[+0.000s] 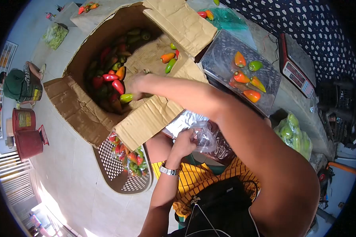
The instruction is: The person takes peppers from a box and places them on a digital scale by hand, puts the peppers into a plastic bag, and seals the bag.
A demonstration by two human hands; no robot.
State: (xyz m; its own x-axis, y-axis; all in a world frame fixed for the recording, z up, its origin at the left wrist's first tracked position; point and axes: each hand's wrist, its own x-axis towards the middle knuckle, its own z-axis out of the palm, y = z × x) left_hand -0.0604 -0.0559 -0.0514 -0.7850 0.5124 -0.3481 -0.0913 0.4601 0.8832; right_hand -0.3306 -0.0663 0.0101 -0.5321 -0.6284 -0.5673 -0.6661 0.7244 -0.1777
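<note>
Chili peppers (118,86), mixed red, orange and green, were piled in an open cardboard box (81,108), mostly on its left side. An orange pepper (167,58) and a green pepper (170,65) lay apart from the pile, near the right side of the box.

Right hand (137,86) was down inside the box at the edge of the pile, right by a yellow-green pepper (126,98). Fingers partly hidden and blurred; couldn't tell if they had a grip on it.

Left hand (184,143) was outside the box, below the near flap, fingers closed on a clear plastic bag (205,139) over the lap. Metal-band wristwatch (169,170) on that wrist.

Right of the box: metal weighing platform (217,59) with five loose peppers on it, orange to green. Beyond it, a red digital scale (298,77), keypad facing the person. Green plastic (229,21) with a couple of peppers sat behind the platform.

Beige perforated basket (122,183) stood on the floor under the near-left edge of the box, bagged peppers (132,160) inside. Clear bag of green produce (290,130) was by the right elbow side. Dark white-spotted cloth (288,23) hung at the far right.
</note>
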